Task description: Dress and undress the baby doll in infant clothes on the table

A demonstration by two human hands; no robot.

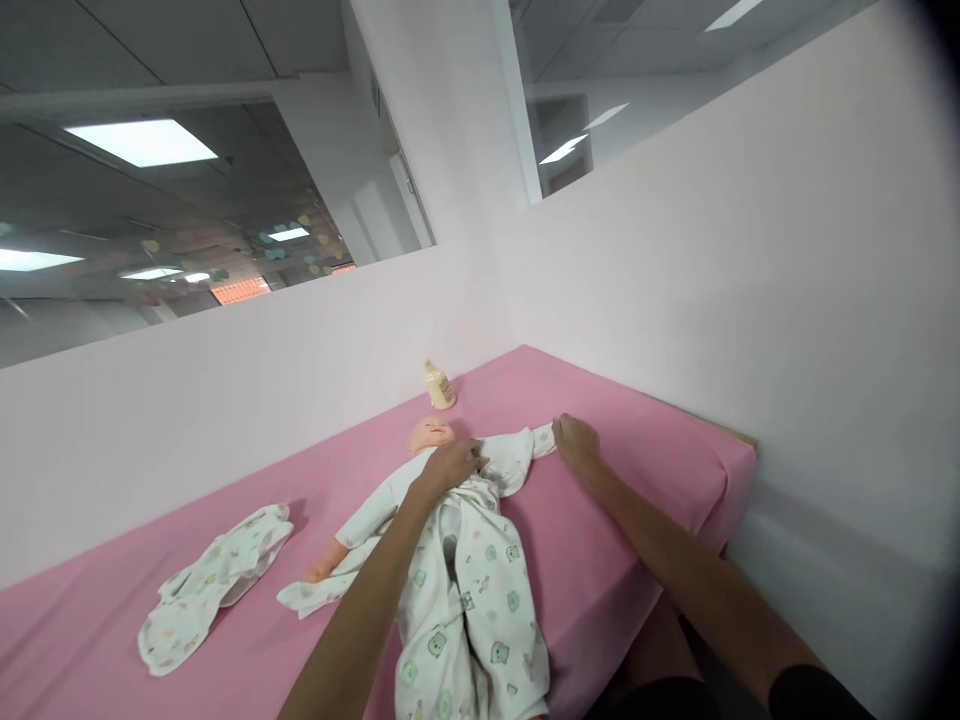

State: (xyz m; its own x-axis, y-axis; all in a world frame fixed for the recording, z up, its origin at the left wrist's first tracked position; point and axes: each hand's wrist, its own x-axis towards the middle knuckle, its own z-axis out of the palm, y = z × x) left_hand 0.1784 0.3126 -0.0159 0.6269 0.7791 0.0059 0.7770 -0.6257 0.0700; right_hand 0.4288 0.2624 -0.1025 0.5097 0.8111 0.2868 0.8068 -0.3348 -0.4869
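Note:
A baby doll [433, 432] lies on its back in a white long-sleeved top [379, 497] and white pants [491, 560] printed with green bears. My left hand [452, 467] rests on the doll's chest, its bent fingers gripping the top's cloth near the front. Out to the right, my right hand [576, 442] is closed around the cuff end of a patterned sleeve [544, 440], which is stretched sideways from the doll's shoulder. Any doll's hand inside that sleeve is hidden. The doll's other arm [328, 560] lies bare at the wrist over patterned cloth.
Pink sheeting [600, 510] covers the table, which meets white walls at the back and right. A pale yellow bottle [440, 387] stands beyond the doll's head. A folded patterned baby garment [217, 585] lies at the left.

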